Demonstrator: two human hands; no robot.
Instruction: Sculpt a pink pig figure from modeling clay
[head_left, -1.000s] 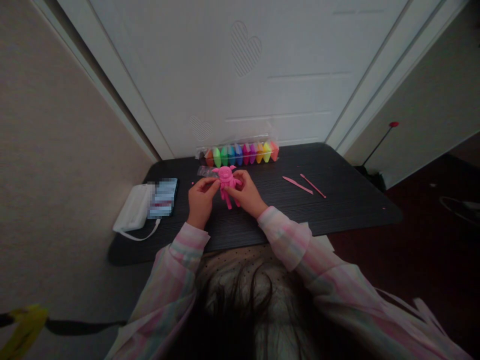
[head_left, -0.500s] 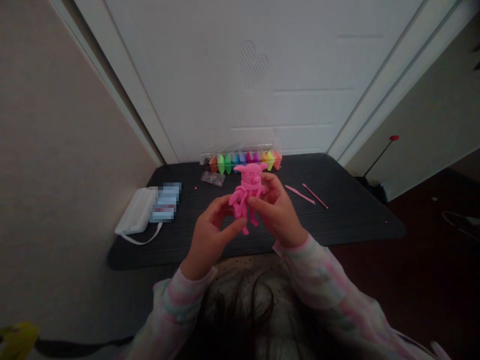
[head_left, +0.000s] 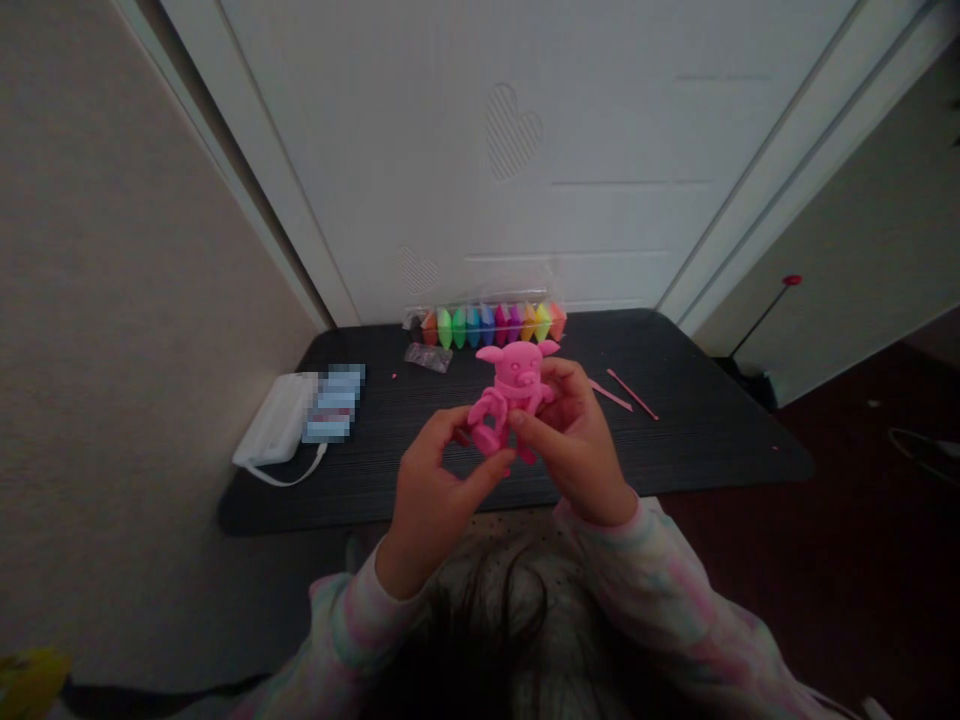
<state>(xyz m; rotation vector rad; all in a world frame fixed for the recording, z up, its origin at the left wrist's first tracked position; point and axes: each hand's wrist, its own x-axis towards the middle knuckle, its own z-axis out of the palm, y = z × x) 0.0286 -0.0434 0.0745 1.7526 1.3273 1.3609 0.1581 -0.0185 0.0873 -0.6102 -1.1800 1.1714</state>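
Held up over the dark table is a pink clay pig figure [head_left: 517,372], with ears spread sideways, a snout, and a band round its neck. My left hand [head_left: 442,490] pinches its lower left side, thumb near the legs. Around the body's right side, my right hand [head_left: 574,440] is closed, its thumb pressed against the front. Parts of the legs and the figure's back are hidden by my fingers. To the right lie a pink flat modelling tool [head_left: 611,396] and a thin pink stick tool [head_left: 632,394].
A row of coloured clay packs [head_left: 487,326] in clear wrap stands at the back of the table [head_left: 712,430]. A small clear wrapper [head_left: 428,358] lies before it. On the left are a white power bank [head_left: 274,425] with a cable and a blurred-out item [head_left: 334,403].
Both hands have brought the pig figure slightly down and to the right. It has tilted so its face shows more from above and its legs show less.
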